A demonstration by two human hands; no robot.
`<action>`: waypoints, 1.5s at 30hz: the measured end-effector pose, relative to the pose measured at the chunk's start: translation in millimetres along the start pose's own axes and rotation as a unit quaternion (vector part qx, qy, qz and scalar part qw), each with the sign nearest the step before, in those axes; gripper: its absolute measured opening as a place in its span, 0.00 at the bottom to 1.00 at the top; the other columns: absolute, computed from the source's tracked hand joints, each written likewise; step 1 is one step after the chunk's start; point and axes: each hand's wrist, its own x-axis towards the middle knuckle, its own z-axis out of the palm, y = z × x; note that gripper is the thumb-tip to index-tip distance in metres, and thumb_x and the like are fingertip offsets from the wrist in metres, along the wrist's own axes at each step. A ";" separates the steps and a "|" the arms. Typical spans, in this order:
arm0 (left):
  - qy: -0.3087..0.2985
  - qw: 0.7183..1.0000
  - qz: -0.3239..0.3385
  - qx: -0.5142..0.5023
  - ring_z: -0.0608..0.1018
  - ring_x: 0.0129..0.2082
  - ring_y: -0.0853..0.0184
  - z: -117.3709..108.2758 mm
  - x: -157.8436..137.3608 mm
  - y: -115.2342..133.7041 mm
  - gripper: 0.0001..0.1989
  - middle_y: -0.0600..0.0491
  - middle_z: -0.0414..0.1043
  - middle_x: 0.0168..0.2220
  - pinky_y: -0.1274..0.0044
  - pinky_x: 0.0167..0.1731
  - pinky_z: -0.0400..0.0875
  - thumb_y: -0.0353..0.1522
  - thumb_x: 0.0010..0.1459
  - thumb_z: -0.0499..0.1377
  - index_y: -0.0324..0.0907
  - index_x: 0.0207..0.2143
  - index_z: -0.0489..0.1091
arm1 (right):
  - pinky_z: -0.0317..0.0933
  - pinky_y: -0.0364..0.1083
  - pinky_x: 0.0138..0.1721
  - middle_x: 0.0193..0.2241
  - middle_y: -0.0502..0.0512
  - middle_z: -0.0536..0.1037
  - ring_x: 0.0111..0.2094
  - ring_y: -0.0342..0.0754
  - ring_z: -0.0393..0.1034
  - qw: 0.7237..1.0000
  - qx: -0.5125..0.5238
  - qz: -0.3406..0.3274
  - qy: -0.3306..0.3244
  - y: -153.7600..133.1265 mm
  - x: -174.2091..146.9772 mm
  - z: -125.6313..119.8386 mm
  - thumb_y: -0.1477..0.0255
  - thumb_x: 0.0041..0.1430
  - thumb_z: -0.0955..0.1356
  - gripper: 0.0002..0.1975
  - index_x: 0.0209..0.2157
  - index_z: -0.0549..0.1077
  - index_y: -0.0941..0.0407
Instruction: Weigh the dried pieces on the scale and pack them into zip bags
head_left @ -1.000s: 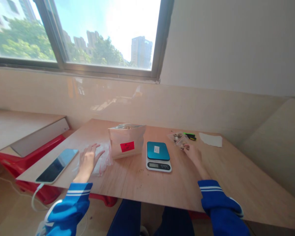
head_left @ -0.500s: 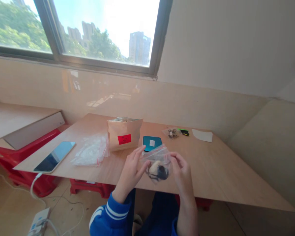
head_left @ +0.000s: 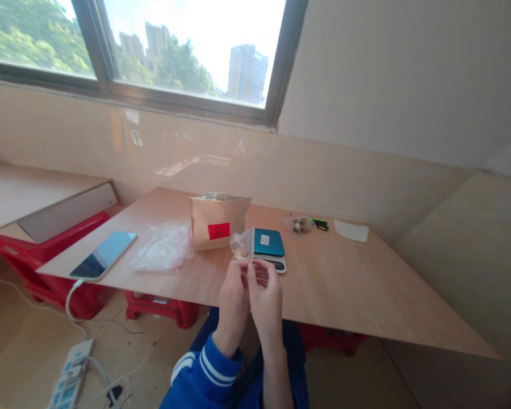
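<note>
Both left hand point(head_left: 234, 292) and right hand point(head_left: 266, 295) clamp their fingers on the near edge of a small clear plastic bag point(head_left: 242, 243) with pale contents, above the tan wooden bench point(head_left: 344, 284). Working that edge seems the current step; the next move calls for steady pinching.

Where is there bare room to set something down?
The widest patch of table lies right of the scale, in front of the white paper. Another, smaller, lies behind the clear bags, left of the pouch. The middle, with scale, pouch, left hand and right hand, is crowded.
</note>
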 end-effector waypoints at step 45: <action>-0.073 0.996 0.039 0.034 0.69 0.27 0.68 -48.6 25.7 -7.0 0.17 0.56 0.64 0.24 0.76 0.31 0.62 0.41 0.65 0.47 0.44 0.25 0.61 | 0.68 0.46 0.33 0.32 0.60 0.81 0.29 0.48 0.75 0.969 0.133 0.015 0.208 17.9 22.1 -43.2 0.56 0.50 0.72 0.20 0.34 0.74 0.60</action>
